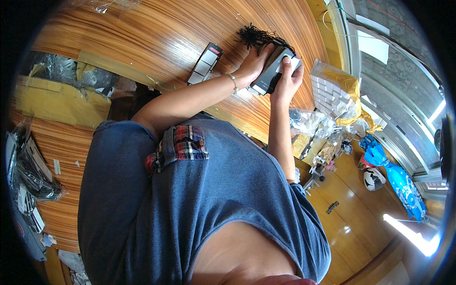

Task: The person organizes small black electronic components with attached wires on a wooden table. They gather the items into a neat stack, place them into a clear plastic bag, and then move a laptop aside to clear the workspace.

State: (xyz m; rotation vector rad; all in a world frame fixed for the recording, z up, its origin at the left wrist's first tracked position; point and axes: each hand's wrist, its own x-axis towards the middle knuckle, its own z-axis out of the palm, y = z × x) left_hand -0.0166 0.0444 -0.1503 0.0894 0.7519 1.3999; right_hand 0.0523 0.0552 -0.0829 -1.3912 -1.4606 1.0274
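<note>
Over the far side of the wooden table, both hands grip a thick stack of dark grey and black tags. A tangle of black strings spills from the stack's far end onto the tabletop. My left hand, with a beaded bracelet at the wrist, is closed along the stack's left side. Closed on the right side is my right hand, its thumb pressing on the stack's upper face beside a pale patch. To the left of my left hand lies a black card with white panels, touching neither hand.
Right of the hands stands a clear bag of small white boxes, with crumpled plastic bags below it. Taped yellow cardboard is at the left, above plastic-wrapped dark packs. Windows line the right side, near a blue-covered bundle.
</note>
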